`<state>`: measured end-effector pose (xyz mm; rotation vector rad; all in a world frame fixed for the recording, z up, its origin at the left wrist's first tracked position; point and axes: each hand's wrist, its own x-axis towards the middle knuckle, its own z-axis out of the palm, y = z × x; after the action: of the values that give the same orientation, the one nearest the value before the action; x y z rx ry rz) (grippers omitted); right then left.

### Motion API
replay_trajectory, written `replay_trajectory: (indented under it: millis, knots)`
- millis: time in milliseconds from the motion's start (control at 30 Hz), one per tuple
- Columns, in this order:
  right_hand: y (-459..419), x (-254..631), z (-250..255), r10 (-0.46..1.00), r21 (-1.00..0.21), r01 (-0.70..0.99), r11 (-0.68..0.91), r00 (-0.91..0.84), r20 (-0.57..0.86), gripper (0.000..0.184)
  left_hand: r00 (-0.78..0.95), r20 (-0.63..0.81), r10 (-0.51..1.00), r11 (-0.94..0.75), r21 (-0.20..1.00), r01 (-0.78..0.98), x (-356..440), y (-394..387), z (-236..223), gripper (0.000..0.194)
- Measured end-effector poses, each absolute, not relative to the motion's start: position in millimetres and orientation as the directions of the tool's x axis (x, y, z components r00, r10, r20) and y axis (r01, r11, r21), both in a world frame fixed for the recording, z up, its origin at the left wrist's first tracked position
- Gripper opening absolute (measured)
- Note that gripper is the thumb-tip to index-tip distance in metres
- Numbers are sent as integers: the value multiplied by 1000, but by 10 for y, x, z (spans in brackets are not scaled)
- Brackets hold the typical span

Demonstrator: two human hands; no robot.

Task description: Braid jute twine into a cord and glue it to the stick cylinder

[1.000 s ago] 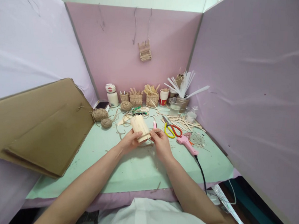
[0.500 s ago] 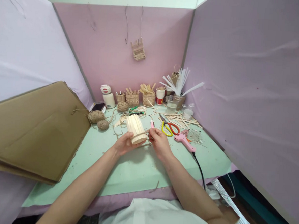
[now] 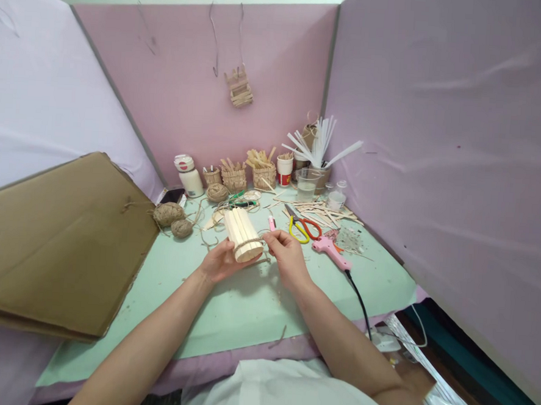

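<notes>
My left hand [image 3: 221,262] is wrapped round a tilted cup made of pale wooden sticks [image 3: 241,228], its round closed base turned towards me. A strand of brown twine [image 3: 250,241] circles the cup close to that base. Beside the cup, my right hand [image 3: 288,257] pinches the twine's end between thumb and forefinger. A small pink-and-white object [image 3: 271,223] lies just beyond my right fingers. Farther right are scissors [image 3: 303,226] with one yellow and one red handle, and a pink glue gun [image 3: 331,252] on the green-covered table [image 3: 240,317].
Twine balls [image 3: 169,213] lie at the left by a large cardboard sheet [image 3: 61,245]. Stick-filled baskets [image 3: 263,176], a white bottle [image 3: 190,179] and a clear cup [image 3: 306,186] line the back. Loose sticks [image 3: 327,213] spread at right. The glue gun's black cord [image 3: 359,302] runs over the table edge.
The cup has turned in my left hand so its base faces me more, showing the twine round it. My right hand keeps its pinch. The whole view has shifted slightly.
</notes>
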<state>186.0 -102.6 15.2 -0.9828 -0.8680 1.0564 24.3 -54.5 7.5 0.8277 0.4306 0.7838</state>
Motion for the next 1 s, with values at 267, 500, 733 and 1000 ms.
replay_trajectory:
  millis: [267,500,733,1000]
  knots:
    - [-987,1854,99,981,-924,-368,105,193,35,26,626,-47,779,410,792,-452,250,-550,65,48]
    - [-949,1910,66,984,-796,-579,-177,-97,-149,36,629,-15,777,399,785,-474,272,-556,52,59]
    - [-924,2032,61,991,-823,-561,-92,26,-129,31,629,-12,778,397,785,-476,268,-545,42,60]
    - [-1114,2694,146,898,-953,232,197,348,270,25,488,-170,856,429,761,-487,292,-530,29,39]
